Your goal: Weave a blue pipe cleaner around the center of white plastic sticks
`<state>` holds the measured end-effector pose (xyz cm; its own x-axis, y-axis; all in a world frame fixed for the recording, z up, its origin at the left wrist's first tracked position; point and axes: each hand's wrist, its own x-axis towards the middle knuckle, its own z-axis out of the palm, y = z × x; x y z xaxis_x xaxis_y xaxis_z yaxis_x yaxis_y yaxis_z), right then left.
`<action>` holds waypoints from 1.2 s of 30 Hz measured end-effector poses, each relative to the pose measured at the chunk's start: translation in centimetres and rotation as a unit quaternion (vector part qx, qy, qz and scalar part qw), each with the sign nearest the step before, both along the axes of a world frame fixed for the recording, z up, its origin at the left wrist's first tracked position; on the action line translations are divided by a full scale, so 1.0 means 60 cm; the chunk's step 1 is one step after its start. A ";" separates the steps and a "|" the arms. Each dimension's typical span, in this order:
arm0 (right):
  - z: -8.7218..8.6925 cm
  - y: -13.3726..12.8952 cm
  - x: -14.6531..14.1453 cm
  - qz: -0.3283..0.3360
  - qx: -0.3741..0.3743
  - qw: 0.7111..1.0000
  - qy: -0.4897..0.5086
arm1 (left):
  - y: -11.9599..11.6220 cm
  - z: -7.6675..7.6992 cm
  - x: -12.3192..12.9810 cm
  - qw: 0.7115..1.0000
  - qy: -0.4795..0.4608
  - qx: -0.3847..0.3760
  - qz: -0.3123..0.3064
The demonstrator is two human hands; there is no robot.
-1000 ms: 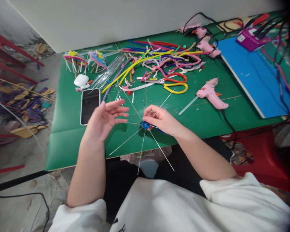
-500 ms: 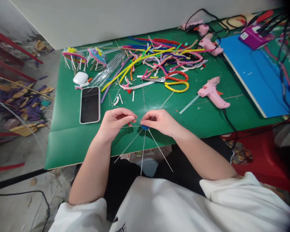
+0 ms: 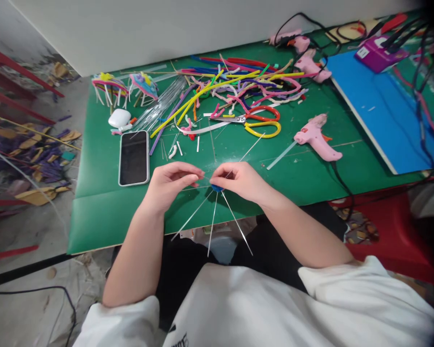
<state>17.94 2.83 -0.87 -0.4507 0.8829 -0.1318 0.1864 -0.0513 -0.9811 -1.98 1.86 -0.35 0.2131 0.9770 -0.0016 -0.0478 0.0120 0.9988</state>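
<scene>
My right hand (image 3: 238, 179) pinches a small blue disc (image 3: 217, 188) near the table's front edge. Thin pale rods (image 3: 235, 219) spread out from the disc like spokes, several of them reaching past the table edge over my lap. Just left of the disc, my left hand (image 3: 175, 180) has thumb and fingertips drawn close together. Something thin and hard to see runs from those fingertips toward the disc. A phone (image 3: 134, 158) lies left of my left hand.
Scissors with red and yellow handles (image 3: 262, 120) lie beyond my hands, before a pile of coloured pipe cleaners (image 3: 238, 86). A pink glue gun (image 3: 318, 137) rests at the right, beside a blue board (image 3: 390, 115). Two small colourful umbrella shapes (image 3: 143, 86) stand at the back left.
The rods below the disc have shifted slightly left and their lower ends sit a little higher. Both hands keep nearly the same pose.
</scene>
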 end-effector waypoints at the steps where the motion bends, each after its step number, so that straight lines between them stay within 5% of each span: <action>1: 0.000 0.002 0.001 -0.015 0.013 1.000 -0.010 | -0.001 0.001 0.002 1.000 0.005 -0.019 0.008; 10: -0.002 0.009 0.004 -0.057 0.091 0.994 -0.035 | -0.009 0.007 0.017 0.971 0.006 -0.210 -0.115; 21: -0.013 0.019 0.016 -0.010 0.028 0.998 0.055 | -0.017 -0.004 0.054 0.982 -0.005 -0.185 0.027; 31: -0.001 0.011 0.015 -0.057 0.083 0.994 -0.039 | -0.019 -0.007 0.059 0.986 -0.014 -0.160 0.051; 36: 0.003 0.007 0.019 -0.022 0.104 0.993 -0.055 | -0.018 -0.009 0.059 0.986 -0.010 -0.148 0.071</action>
